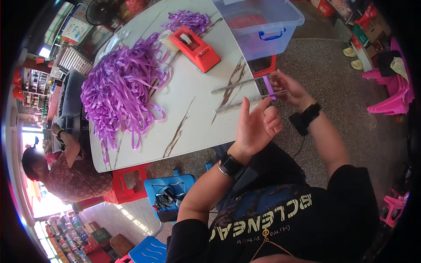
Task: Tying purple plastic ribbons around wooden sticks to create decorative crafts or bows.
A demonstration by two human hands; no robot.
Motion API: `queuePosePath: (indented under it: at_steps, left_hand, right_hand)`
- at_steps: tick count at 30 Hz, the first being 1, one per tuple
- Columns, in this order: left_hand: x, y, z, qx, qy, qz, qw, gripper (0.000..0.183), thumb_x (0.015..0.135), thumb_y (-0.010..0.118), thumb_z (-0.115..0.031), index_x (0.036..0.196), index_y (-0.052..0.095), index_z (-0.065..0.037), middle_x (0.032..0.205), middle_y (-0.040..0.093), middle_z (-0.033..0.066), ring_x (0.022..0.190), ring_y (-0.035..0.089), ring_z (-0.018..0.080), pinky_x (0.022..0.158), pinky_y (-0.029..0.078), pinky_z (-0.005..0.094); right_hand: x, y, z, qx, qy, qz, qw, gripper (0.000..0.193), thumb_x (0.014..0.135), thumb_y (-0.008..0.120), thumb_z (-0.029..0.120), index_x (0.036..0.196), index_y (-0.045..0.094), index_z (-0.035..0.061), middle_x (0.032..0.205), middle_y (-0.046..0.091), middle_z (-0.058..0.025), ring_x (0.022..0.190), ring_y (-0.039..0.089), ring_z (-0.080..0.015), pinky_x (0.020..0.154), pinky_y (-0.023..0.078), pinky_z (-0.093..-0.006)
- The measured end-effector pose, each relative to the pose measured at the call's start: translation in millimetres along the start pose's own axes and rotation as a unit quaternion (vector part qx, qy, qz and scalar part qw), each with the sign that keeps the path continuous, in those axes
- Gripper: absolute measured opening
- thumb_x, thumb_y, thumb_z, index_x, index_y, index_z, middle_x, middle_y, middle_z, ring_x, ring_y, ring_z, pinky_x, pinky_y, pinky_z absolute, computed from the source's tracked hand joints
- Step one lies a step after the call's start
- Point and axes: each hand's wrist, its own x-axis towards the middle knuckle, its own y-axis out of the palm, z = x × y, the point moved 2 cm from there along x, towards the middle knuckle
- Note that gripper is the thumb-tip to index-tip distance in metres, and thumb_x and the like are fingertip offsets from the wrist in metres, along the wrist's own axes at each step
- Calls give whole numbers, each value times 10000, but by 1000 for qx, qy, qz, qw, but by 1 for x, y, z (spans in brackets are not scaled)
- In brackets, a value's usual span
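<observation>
Purple ribbon (269, 87) spans two metal rods (232, 87) at the table's (201, 105) right edge. Our right hand (293, 91) closes on the rods' ends; our left (258, 125) stands half open, thumb raised, index fingertip near the ribbon, contact unclear. Pale block lettering (262, 219) marks our shirt (342, 210).

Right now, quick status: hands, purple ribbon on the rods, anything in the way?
Right hand holding metal rods; left hand nearby, thumb up. Purple ribbon band across the rods. Red tape dispenser on table, seemingly clear.
</observation>
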Motion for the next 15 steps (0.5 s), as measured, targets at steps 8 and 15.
queuePosePath:
  at_steps: [8, 15]
  left_hand:
    - [0, 0, 0, 4, 1, 5, 1000, 631, 871, 283, -614, 1086, 429, -40, 632, 319, -17, 578, 329, 99, 649, 341, 257]
    - [-1, 1, -2, 24, -1, -3, 1000, 718, 870, 283, -616, 1187, 381, 20, 635, 322, -17, 576, 329, 95, 656, 349, 250]
  right_hand:
    - [27, 15, -67, 346, 50, 186, 918, 257, 934, 412, 259, 1093, 549, 110, 736, 567, 0, 578, 505, -50, 516, 425, -202]
    - [20, 23, -63, 349, 44, 162, 922, 274, 924, 436, 201, 1171, 502, 100, 758, 595, -27, 544, 518, -56, 537, 460, -218]
